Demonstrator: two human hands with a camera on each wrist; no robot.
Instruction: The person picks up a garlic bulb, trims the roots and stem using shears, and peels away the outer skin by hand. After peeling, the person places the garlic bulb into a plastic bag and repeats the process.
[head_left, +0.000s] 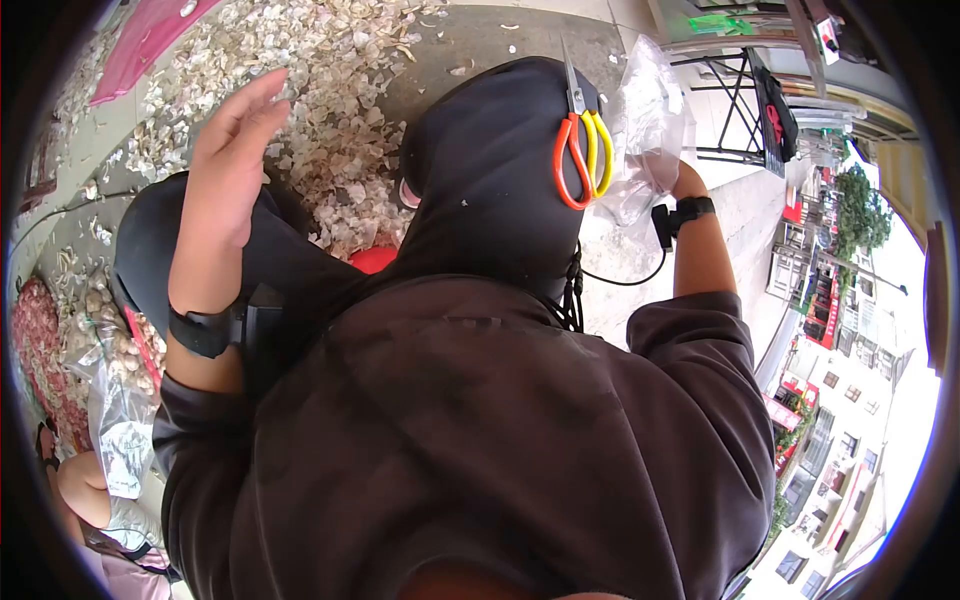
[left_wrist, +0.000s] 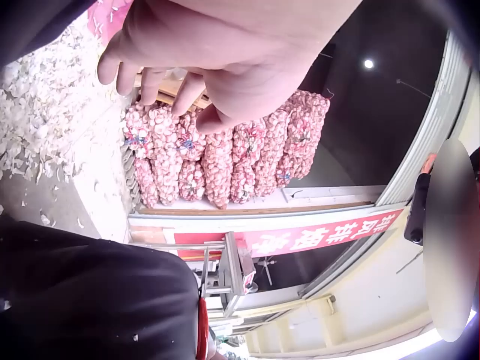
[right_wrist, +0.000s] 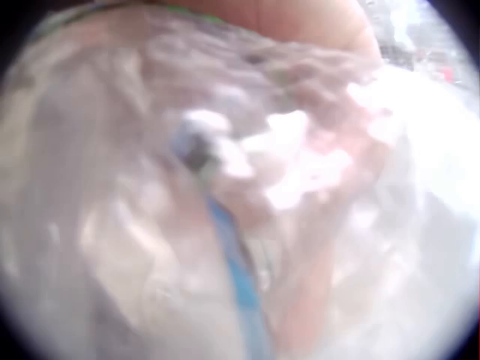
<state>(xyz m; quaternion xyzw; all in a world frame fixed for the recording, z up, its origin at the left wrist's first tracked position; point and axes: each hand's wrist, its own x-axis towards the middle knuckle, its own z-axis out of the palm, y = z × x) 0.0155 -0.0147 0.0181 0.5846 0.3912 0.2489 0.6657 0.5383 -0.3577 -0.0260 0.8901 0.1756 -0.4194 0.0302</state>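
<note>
My left hand (head_left: pixel 235 150) is raised over the left leg, fingers extended, with nothing in it. The left wrist view shows the same hand (left_wrist: pixel 225 56) from below, its fingers apart in the air. On the right, my right hand (head_left: pixel 686 182) is at a crumpled clear plastic bag (head_left: pixel 645 95), which covers its fingers; I cannot tell whether they grip it. Blurred plastic (right_wrist: pixel 135 247) fills the right wrist view, crossed by a thin blue strip (right_wrist: pixel 241 285). Scissors (head_left: pixel 577 102) with one orange and one yellow handle lie on the dark-trousered right thigh, blades pointing away.
Dry garlic skins (head_left: pixel 300 70) litter the ground ahead. Pink plastic (head_left: pixel 150 45) lies at the far left. Net sacks of garlic (left_wrist: pixel 217 165) are stacked by a wall. A black folding stand (head_left: pixel 735 110) is beyond the bag. Another person's leg (head_left: pixel 85 490) shows lower left.
</note>
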